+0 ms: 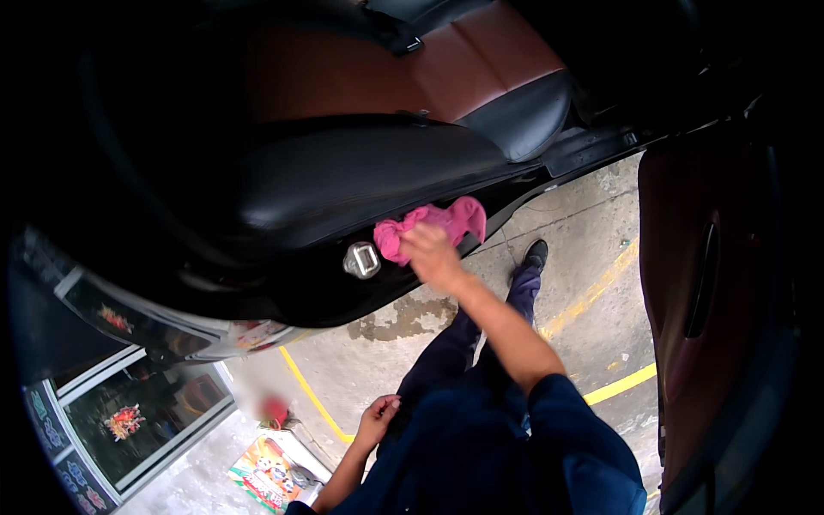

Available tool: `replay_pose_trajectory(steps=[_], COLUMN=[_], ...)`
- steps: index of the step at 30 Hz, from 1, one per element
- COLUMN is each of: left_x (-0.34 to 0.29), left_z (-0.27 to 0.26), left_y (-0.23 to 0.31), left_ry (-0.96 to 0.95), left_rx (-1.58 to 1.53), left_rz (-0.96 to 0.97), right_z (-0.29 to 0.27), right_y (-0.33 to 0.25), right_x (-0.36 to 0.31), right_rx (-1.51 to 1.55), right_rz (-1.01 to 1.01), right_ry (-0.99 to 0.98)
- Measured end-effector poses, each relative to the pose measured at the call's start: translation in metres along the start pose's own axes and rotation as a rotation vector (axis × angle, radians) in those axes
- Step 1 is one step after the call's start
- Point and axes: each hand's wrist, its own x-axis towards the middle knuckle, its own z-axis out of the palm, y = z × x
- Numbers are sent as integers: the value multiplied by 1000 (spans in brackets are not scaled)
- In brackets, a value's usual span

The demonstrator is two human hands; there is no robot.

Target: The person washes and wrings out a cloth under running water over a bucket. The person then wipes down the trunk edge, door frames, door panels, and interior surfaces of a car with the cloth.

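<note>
A bunched pink cloth (468,216) is pressed to the black door frame of a car by my right hand (432,255), whose fingers are closed over it. Just left of the cloth, a silver metal door striker (362,260) sits on the frame. My left hand (378,419) hangs low beside my body, away from the car. Its fingers are curled in, and I see nothing in them.
Beyond the frame is a brown and black car seat (481,64) with a seat belt buckle (414,44). An open dark red door (687,283) stands at right. Concrete ground (592,223) has yellow lines. A colourful printed box (273,470) lies lower left, near glass panes (142,421).
</note>
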Motion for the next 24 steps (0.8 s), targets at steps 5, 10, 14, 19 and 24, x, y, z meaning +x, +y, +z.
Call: replay_pose_trajectory(steps=[5,10,14,19,24], left_x=[-4,15,18,32,42], left_z=[11,27,52,81,101], left_y=[0,-3,36,88,80], left_ry=[48,-94,-75,-99,-105], left_rx=[-63,-17,36,55,52], left_rz=[-54,-117,-100,-72,-210], right_z=[-54,-22,-3,-39,-74], right_y=[198,202,4,22,260], right_x=[-93,-103,-19,-11,-108], right_rx=[-243,-196,142,345,-113], right_rz=[326,791,286,43,196], right_ry=[-68,314,170,-96,-356])
